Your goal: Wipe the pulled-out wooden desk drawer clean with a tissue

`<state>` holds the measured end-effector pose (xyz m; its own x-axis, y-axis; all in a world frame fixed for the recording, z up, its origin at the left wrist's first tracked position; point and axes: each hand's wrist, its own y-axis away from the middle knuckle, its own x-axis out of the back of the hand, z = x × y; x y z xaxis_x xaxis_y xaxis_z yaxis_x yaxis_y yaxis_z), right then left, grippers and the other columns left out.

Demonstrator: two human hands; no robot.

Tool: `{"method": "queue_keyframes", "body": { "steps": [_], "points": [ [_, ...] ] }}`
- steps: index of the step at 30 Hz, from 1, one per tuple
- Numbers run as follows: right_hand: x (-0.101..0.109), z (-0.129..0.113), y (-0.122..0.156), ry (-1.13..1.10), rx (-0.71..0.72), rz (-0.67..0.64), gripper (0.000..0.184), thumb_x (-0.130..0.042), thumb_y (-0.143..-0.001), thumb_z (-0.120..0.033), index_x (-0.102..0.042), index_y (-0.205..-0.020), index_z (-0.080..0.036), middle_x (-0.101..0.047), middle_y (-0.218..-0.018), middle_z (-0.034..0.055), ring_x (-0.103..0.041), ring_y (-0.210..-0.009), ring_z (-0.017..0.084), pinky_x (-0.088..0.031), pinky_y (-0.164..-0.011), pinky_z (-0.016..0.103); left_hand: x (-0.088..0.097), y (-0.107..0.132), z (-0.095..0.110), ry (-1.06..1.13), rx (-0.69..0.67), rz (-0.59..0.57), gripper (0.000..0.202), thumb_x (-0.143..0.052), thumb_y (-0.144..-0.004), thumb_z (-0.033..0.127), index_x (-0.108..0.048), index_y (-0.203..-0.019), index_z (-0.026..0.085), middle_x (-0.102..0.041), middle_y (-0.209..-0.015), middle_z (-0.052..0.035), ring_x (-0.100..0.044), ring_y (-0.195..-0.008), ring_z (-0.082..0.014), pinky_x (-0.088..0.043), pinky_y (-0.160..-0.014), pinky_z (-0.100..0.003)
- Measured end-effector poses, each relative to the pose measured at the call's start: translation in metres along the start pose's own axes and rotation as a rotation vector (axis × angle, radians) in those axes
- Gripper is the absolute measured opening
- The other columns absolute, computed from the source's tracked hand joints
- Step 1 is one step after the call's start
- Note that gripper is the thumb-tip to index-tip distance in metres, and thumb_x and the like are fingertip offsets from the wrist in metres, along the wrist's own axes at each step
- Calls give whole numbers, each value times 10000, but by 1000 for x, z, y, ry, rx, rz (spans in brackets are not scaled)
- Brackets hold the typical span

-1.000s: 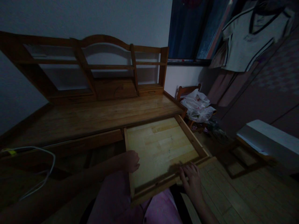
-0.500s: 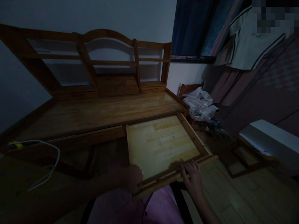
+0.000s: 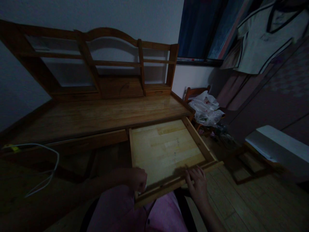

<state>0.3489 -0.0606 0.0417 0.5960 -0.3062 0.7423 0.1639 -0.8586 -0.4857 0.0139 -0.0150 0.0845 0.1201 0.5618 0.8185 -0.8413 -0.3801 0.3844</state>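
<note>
A wide, shallow wooden drawer (image 3: 166,151) stands pulled out from under the wooden desk (image 3: 96,117); nothing lies in it. My left hand (image 3: 137,179) is closed around the drawer's near left corner. My right hand (image 3: 198,182) rests on the drawer's front edge near its right end, fingers curled over the rail. My lap in pink clothing (image 3: 154,216) sits just under the drawer front.
A shelf hutch (image 3: 96,64) stands at the back of the desk. A white cable (image 3: 45,167) hangs at the left. A small chair with plastic bags (image 3: 205,108) stands to the right, with a white box (image 3: 277,145) and a hanging shirt (image 3: 263,38) beyond.
My left hand slid from the drawer's left side rail down to its near left corner. My right hand stayed on the front edge. The view shifted slightly.
</note>
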Motion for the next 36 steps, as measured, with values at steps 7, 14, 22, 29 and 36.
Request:
{"method": "queue_keyframes", "body": {
  "steps": [7,14,22,29,36],
  "points": [
    [1,0,0,-5,2,24,181,-489,-971,-266,-635,-868,-234,-667,-844,20,-582,-854,203,-342,-1048,492,9,7,-15,306,-107,-40,213,-706,-743,38,-779,-833,218,-784,-804,2,-705,-708,-136,-457,-617,-187],
    [2,-3,-1,-7,-16,12,195,-493,-968,-255,-630,-830,-231,-647,-800,7,-579,-834,190,-345,-1055,475,17,8,-10,409,-69,-33,139,-691,-780,90,-717,-855,203,-764,-840,12,-703,-773,-130,-472,-663,-189],
    [1,-3,-2,4,-13,-7,203,-479,-968,-242,-646,-852,-234,-665,-817,17,-588,-836,200,-351,-1049,485,-2,17,3,56,19,-73,357,-713,-785,171,-641,-1126,247,-748,-1032,-50,-686,-914,-217,-421,-654,-243],
    [2,-2,-1,18,-8,3,189,-485,-968,-240,-648,-873,-236,-674,-837,17,-591,-852,201,-346,-1056,487,2,14,7,123,-15,-11,340,-684,-729,39,-692,-1010,229,-770,-849,14,-697,-802,-173,-450,-709,-234],
    [-2,1,1,9,-5,15,171,-496,-964,-249,-645,-880,-239,-681,-854,14,-593,-860,200,-348,-1050,487,3,13,16,58,80,55,384,-638,-679,33,-713,-986,251,-763,-842,2,-699,-815,-210,-452,-698,-270]
  ]
}}
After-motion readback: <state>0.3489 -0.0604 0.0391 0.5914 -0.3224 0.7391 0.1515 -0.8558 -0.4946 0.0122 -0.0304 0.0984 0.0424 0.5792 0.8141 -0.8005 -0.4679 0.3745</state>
